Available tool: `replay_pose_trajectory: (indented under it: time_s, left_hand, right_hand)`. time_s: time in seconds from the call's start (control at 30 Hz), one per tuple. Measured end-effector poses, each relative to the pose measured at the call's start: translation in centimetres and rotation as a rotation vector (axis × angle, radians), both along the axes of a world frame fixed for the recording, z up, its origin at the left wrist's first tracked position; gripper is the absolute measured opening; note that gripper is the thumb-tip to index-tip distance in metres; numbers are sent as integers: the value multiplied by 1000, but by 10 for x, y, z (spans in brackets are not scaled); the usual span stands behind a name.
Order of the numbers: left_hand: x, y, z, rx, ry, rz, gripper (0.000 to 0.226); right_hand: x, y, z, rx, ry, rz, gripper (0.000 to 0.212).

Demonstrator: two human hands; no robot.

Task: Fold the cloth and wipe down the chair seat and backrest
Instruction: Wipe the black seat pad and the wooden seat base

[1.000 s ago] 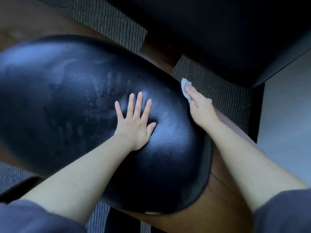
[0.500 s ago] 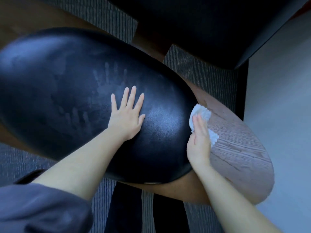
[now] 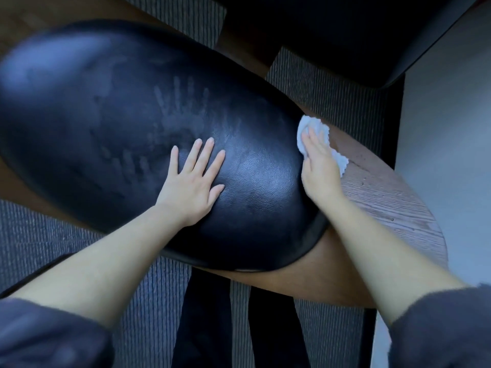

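Left hand (image 3: 195, 192) lies flat and relaxed on the black chair cushion (image 3: 106, 115), fingers straight and spread, pointing up-right, palm near the cushion's lower-right end. Right hand (image 3: 320, 166) presses the white cloth (image 3: 338, 159) with straight fingers onto the wood panel (image 3: 385, 203), just beside the cushion's right edge; the cloth is bunched, long axis upper-left to lower-right under the hand, sticking out past the fingertips and on the outer side. Cushion's long axis also runs upper left to lower right in view, faint handprints (image 3: 183, 102) above the left hand, striped carpet (image 3: 53, 235) underneath.
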State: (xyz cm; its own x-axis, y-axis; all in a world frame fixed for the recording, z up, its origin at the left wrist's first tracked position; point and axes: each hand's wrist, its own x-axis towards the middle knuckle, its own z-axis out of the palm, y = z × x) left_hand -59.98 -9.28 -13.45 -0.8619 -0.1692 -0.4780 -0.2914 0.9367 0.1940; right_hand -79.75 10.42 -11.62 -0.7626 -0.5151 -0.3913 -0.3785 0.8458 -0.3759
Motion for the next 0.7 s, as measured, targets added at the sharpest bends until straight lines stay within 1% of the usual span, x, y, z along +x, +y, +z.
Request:
replay_pose_trajectory:
  time_s: [0.07,0.17,0.23,0.27,0.33,0.4,0.47,0.53,0.57,0.6,0.7]
  left_hand:
    - [0,0,-1,-3,11,3,74]
    - [-1,2,1,5,35,15,71]
    - [0,1,2,18,37,28,68]
    - [0,1,2,25,36,35,68]
    - [-1,0,2,33,50,44,68]
    - [4,-1,0,25,79,52,66]
    - [15,-1,-1,-1,115,65,66]
    - [30,-1,0,-47,138,79,69]
    - [38,0,0,-76,145,84,69]
    - [42,0,1,-97,150,84,69]
    - [50,5,3,-143,174,129,69]
  right_hand:
    - [37,26,13,-59,-11,53,66]
    - [95,50,31,-64,-38,45,77]
    - [121,51,36,-43,-39,68,80]
    - [130,49,38,-43,-44,132,79]
    - [144,48,36,-62,-75,371,73]
    - [147,52,33,-107,-105,703,67]
    - [125,60,30,-161,-178,1041,60]
    - [85,70,33,-193,-200,1389,49]
    - [62,74,35,-197,-205,1507,47]
    - [40,76,38,-182,-209,1579,46]
    - [-6,87,40,-113,-161,1719,46]
